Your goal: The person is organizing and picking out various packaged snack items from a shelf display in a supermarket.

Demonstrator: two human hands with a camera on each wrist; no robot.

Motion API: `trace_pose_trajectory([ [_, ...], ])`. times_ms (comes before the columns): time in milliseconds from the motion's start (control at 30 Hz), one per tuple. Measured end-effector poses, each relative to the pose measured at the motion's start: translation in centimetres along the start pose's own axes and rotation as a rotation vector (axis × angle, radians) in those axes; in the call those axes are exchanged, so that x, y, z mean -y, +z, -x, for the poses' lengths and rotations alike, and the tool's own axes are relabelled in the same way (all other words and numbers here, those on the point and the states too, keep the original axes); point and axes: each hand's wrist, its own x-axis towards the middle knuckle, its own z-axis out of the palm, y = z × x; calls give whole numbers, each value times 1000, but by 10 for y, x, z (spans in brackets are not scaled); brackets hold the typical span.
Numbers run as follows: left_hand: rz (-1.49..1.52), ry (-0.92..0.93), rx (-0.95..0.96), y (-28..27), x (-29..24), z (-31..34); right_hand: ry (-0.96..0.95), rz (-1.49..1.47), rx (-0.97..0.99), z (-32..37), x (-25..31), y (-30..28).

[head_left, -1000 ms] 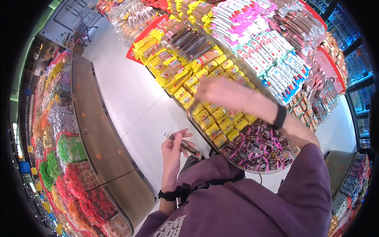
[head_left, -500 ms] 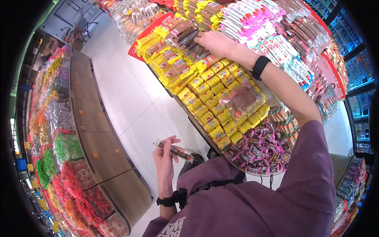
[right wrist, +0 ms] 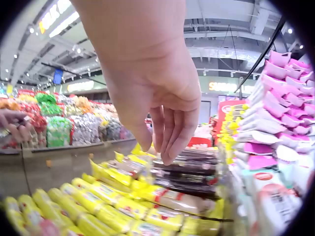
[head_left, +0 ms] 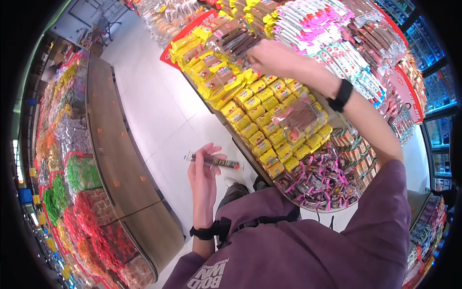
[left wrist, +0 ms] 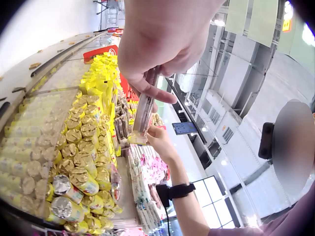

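Observation:
My left hand [head_left: 202, 180] pinches a slim dark packet [head_left: 219, 162] between thumb and fingers, over the floor beside the display. In the left wrist view that packet [left wrist: 145, 110] points away from the hand [left wrist: 165, 39]. My right hand [head_left: 284, 62] is over the display, by the long dark packets [head_left: 242, 42]. In the right wrist view its fingers hang loosely down above those dark packets [right wrist: 184, 172], thumb apart, and nothing shows between them; whether a fingertip touches one, I cannot tell. A clear packet with brown contents [head_left: 301, 116] lies on rows of yellow rolls [head_left: 262, 106].
Pink-and-white packets [head_left: 310, 21] lie beyond my right hand, and dark sweets with pink ends [head_left: 322, 185] fill the near corner. A long counter [head_left: 113, 139] with bagged sweets stands at the left, across pale floor [head_left: 166, 115]. Glass-fronted shelves [head_left: 435, 125] are at the right.
My right hand went from the yellow rolls to the dark packets, then drew back slightly toward my right. The left hand rose slightly, still pinching its packet, which is now nearer level.

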Motion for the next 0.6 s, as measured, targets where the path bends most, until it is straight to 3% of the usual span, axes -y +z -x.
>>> trace_pose_trajectory([
  [67,109,-12,-6,7,-3,-5,-118,-258,-15,21,30,11],
  [200,215,32,59,17,-7,-13,-164,-749,245,61,92,11],
  [300,259,86,122,19,-8,-14,-171,-864,288,76,108,11],
  [600,-32,166,14,22,-7,-4,-204,-837,-30,86,110,25],
])
